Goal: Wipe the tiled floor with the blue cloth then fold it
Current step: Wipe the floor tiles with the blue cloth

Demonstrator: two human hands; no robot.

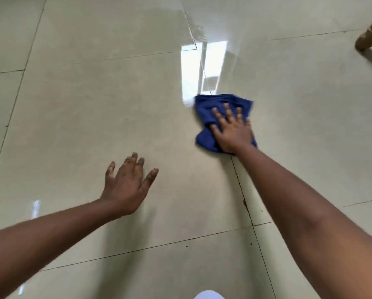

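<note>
Nearest the camera, a sliver of white cloth (208,295) pokes up at the bottom edge, probably the person's own clothing, and both bare forearms reach away from it over the tiled floor (77,100).

The blue cloth (204,108) lies crumpled on the floor at about one o'clock from the view's centre, straddling a grout line (243,197) that runs back toward five o'clock. The right hand (231,128) lies flat on top of it, fingers straight and spread, pressing rather than gripping; the fingertips point toward twelve o'clock. The cloth bunches longer along the twelve-to-six line than across, with most of the free fabric showing at the hand's nine to twelve o'clock side. So the cloth sits directly under the right palm, and any wiping stroke drags it with that hand.

The left hand (127,186) is well apart from the cloth, at roughly seven o'clock from it, fingers loose and splayed, holding nothing; whether it touches the floor or hovers just above I cannot tell. Judging from this, wiping is under way and folding is not yet begun.

Farther out, a bright window reflection (202,67) shines on the tiles just beyond the cloth at twelve o'clock, and a wooden furniture leg (368,36) stands at the upper right.
</note>
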